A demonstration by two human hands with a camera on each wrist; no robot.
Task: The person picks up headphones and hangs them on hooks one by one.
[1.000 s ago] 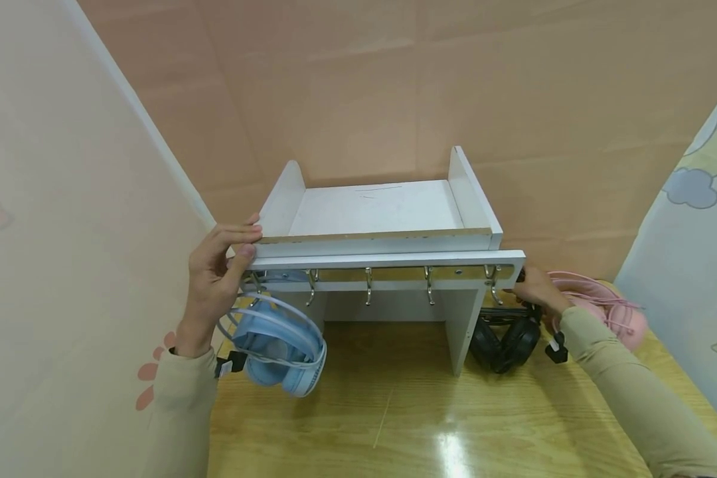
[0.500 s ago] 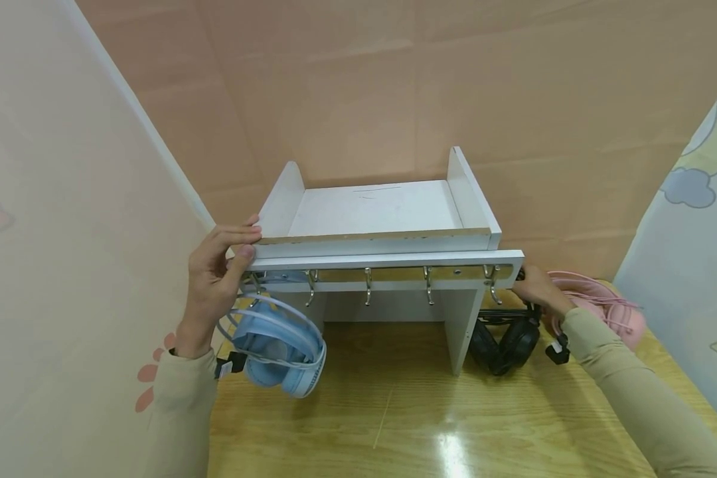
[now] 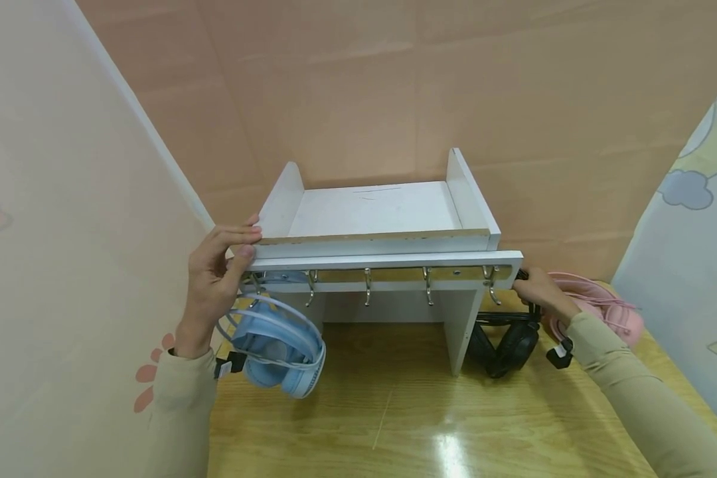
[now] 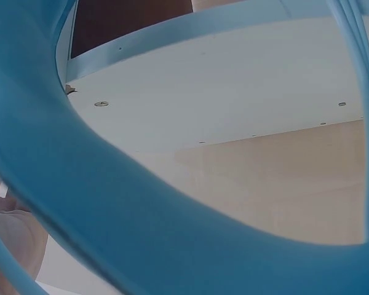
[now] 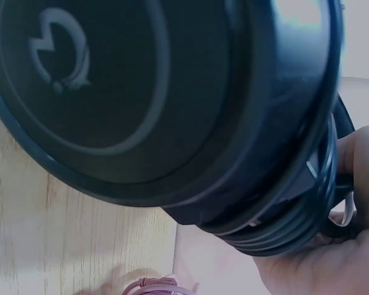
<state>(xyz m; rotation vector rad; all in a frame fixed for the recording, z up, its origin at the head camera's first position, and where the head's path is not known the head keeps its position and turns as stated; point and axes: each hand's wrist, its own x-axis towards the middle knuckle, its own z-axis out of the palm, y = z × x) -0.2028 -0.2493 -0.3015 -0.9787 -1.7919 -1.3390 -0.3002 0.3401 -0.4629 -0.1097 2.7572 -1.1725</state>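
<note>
A small white shelf (image 3: 373, 247) with a rail of metal hooks (image 3: 368, 285) along its front stands in the middle of the head view. My left hand (image 3: 215, 279) grips the shelf's left front corner, thumb on the rail and fingers over the top. Light blue headphones (image 3: 283, 352) hang at the leftmost hook; their blue headband (image 4: 129, 203) fills much of the left wrist view. Beside the shelf's right end, my right hand (image 3: 540, 289) holds black headphones (image 3: 504, 348) by their upper part, with bundled cable around it. The ear cup (image 5: 111, 92) hangs below the hand, largely covering the right wrist view.
Pink headphones (image 3: 615, 312) lie on the wooden table (image 3: 346, 425) at the right, partly behind my right wrist. A pale wall (image 3: 66, 265) rises close on the left, another (image 3: 687, 265) on the right. Brown sheeting (image 3: 364, 93) covers the back.
The black headphones in my right hand have shifted slightly downward and left; the head view itself has drifted a little. My left hand still grips the shelf corner.
</note>
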